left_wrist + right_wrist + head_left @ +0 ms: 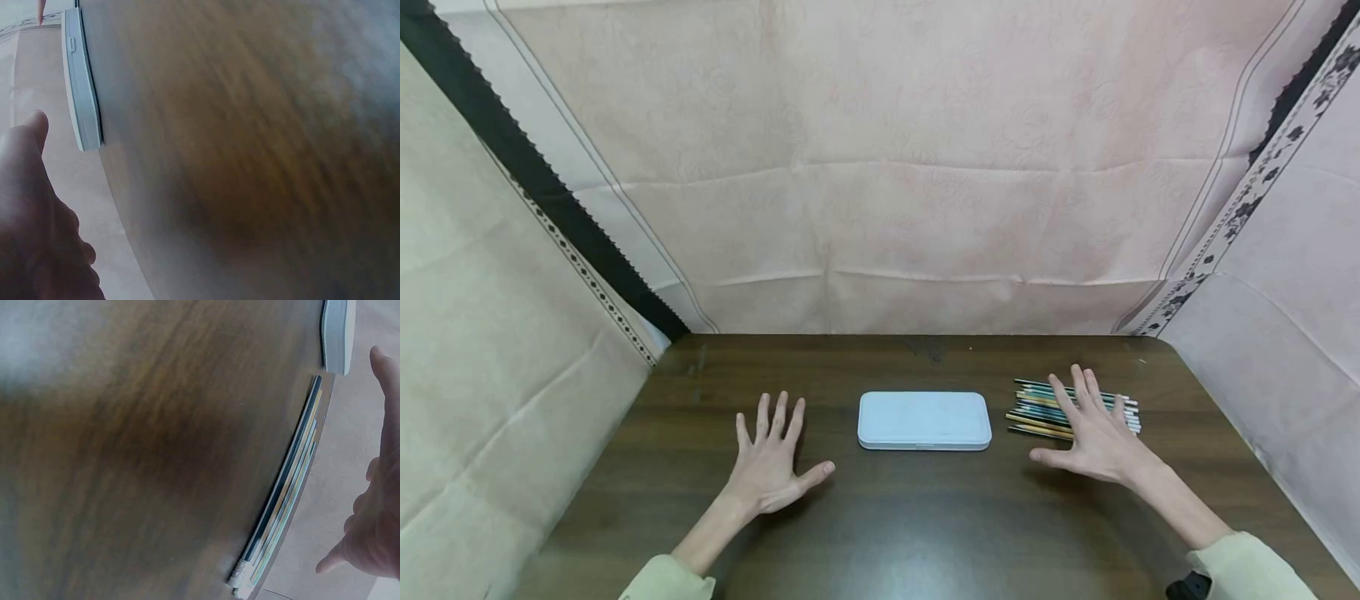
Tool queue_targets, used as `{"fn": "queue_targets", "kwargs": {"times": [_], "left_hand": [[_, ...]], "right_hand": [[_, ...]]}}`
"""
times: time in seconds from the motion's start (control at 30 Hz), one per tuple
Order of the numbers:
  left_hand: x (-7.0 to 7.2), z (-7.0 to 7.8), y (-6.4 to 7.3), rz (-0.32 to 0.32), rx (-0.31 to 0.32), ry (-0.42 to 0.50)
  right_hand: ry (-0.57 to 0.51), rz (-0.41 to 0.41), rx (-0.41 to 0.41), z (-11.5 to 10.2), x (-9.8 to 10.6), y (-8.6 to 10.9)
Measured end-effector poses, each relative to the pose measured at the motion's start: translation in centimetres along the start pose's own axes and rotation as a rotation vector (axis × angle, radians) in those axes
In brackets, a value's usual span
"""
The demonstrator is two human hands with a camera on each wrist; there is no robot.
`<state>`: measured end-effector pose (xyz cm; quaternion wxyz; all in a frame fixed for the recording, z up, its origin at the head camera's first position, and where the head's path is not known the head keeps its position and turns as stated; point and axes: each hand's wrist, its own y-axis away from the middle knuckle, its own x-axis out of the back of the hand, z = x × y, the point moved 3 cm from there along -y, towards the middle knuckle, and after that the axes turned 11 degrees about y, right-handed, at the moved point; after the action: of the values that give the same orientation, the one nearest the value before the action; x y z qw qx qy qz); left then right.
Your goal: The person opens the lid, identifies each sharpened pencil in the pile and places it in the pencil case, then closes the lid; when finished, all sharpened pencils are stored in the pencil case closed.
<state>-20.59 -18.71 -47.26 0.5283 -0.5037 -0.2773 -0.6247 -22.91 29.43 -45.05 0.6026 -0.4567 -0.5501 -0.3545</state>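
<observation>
A pale blue-white flat case with rounded corners lies closed on the table between the two hands; its side with a small latch shows in the left wrist view. To its left, my left hand is spread, palm down, holding nothing. On the right lie several pencils side by side, in dark, teal and yellowish colours, with white ends to the right. My right hand is spread over them and hides part of the bundle. In the right wrist view the pencils appear below the hand, with a gap between.
The dark brown wooden table runs back to a pale cloth hung behind it. More cloth hangs on the left and right, with dark and patterned borders. A dark band shows at the right cuff.
</observation>
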Motion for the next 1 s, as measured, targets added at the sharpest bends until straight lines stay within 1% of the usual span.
{"fn": "queue_targets", "kwargs": {"times": [0.23, 0.37, 0.4, 0.43, 0.47, 0.57, 0.6, 0.63, 0.67, 0.7, 0.77, 0.83, 0.9, 1.0], "left_hand": [[-0.1, -0.1, 0.1, -0.002, 0.007, 0.013], [-0.2, 0.0, 0.0, 0.004, 0.002, 0.03], [-0.2, 0.0, -0.1, 0.01, -0.003, 0.038], [-0.2, 0.1, -0.3, 0.02, -0.011, 0.047], [-0.2, 0.2, -0.5, 0.034, -0.021, 0.064], [-0.3, 0.6, -1.8, 0.076, -0.036, 0.172], [-0.4, 0.8, -2.4, 0.076, -0.036, 0.223], [-0.6, 1.1, -3.0, 0.066, -0.031, 0.28], [-0.9, 1.3, -3.6, 0.047, -0.023, 0.334], [-1.3, 1.5, -4.3, 0.02, -0.014, 0.377], [-2.3, 2.0, -5.4, -0.042, -0.007, 0.44], [-3.2, 2.5, -6.3, -0.093, -0.017, 0.478], [-3.9, 2.9, -7.1, -0.119, -0.038, 0.501], [-4.5, 3.2, -7.9, -0.129, -0.054, 0.537]], "right_hand": [[0.001, 0.007, -0.002, 0.1, 0.1, 0.3], [0.009, 0.04, 0.018, 0.0, 0.1, 0.3], [0.005, 0.073, 0.038, -0.2, 0.1, 0.2], [-0.001, 0.123, 0.07, -0.4, 0.2, 0.1], [-0.015, 0.191, 0.117, -0.8, 0.2, -0.2], [-0.058, 0.445, 0.294, -2.8, 0.2, -1.4], [-0.074, 0.525, 0.358, -3.7, 0.0, -1.8], [-0.093, 0.587, 0.417, -4.7, -0.2, -2.3], [-0.118, 0.629, 0.471, -5.8, -0.4, -2.7], [-0.142, 0.647, 0.509, -6.9, -0.7, -3.1], [-0.197, 0.633, 0.556, -9.0, -1.5, -3.7], [-0.253, 0.595, 0.571, -10.6, -2.3, -4.3], [-0.294, 0.551, 0.548, -11.7, -3.0, -4.7], [-0.321, 0.532, 0.509, -12.6, -3.7, -5.4]]}}
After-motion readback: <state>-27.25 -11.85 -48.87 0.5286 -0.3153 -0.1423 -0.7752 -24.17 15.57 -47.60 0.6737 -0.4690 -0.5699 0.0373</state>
